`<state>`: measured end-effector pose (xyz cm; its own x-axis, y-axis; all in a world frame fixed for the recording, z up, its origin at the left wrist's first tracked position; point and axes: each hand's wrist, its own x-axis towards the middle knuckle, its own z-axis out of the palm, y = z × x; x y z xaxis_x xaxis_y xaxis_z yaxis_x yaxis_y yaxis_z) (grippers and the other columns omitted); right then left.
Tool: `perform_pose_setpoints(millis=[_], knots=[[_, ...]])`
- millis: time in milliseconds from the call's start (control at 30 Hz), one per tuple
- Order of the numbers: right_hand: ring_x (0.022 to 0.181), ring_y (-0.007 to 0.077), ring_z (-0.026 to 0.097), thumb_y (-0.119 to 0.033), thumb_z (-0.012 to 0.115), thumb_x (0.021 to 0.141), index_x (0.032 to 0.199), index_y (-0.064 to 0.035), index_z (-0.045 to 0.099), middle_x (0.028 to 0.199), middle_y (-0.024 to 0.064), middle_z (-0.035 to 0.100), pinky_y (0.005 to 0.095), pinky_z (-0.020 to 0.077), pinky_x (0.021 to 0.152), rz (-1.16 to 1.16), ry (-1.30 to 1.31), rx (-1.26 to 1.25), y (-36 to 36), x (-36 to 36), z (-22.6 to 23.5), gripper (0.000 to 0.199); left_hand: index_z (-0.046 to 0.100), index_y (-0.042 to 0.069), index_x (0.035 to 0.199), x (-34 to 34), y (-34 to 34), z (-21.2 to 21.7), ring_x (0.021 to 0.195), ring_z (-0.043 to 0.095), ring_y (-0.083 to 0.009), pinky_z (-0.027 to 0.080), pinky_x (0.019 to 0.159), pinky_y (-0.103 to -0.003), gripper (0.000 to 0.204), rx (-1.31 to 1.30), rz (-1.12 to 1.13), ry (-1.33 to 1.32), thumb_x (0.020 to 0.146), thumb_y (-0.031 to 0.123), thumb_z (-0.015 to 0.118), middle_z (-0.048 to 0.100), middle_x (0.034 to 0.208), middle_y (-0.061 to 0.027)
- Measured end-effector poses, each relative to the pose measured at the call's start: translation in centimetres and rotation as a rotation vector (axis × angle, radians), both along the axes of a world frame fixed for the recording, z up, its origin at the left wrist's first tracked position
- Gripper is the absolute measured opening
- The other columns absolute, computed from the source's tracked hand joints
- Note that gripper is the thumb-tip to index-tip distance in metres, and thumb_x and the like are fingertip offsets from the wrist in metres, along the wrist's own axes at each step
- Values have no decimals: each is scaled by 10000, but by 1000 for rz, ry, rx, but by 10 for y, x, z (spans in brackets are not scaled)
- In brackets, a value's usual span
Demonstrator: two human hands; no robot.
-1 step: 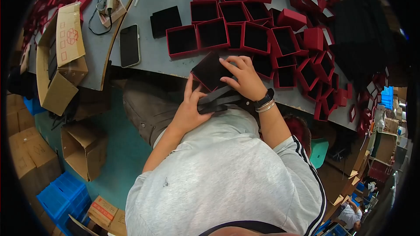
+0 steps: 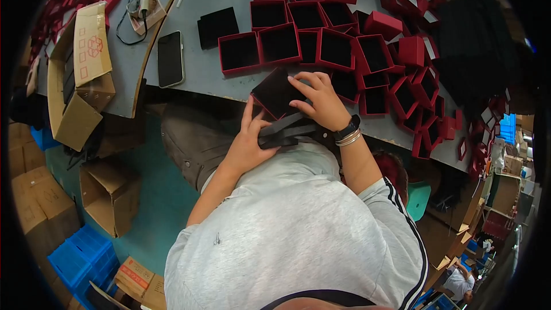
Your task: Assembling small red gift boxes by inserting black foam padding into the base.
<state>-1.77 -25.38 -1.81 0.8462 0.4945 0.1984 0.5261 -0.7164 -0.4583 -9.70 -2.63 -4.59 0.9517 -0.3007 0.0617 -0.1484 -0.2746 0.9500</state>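
Note:
At the table's near edge, a small red box (image 2: 268,96) with a dark inside is tilted between my two hands. My left hand (image 2: 245,140) grips its near left corner with the forefinger along the side. My right hand (image 2: 324,103), with a black watch and bangles on the wrist, closes thumb and fingers on the right side over the dark lining. Dark grey strips (image 2: 285,130) lie across my lap by my left thumb; whether that thumb pinches them is unclear. Just beyond stand several open red boxes (image 2: 279,43) with black insides.
Two black square pads (image 2: 218,27) and a phone (image 2: 170,60) lie on the grey table (image 2: 198,72). An opened carton (image 2: 92,51) stands at left, near a power strip (image 2: 146,14) with cables. More red boxes (image 2: 423,83) crowd the right. Blue crates (image 2: 83,258) sit on the floor.

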Motion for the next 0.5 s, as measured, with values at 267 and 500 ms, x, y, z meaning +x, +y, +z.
perform_pose_setpoints(millis=[267,500], knots=[[1025,330,580,-256,695,837,1330,-89,506,1221,129,548,371,489,872,23,273,43,6,7,13,553,529,71,1050,1,9,0,1305,434,-423,466,980,-403,499,-11,-45,43,649,55,825,35,1572,-222],[1099,301,561,-200,708,813,1291,-106,546,1215,90,569,382,488,878,-22,34,-91,19,-4,16,513,530,52,1022,1,14,-2,1287,473,-371,479,969,-378,466,-6,-65,49,656,67,817,92,1566,-221]])
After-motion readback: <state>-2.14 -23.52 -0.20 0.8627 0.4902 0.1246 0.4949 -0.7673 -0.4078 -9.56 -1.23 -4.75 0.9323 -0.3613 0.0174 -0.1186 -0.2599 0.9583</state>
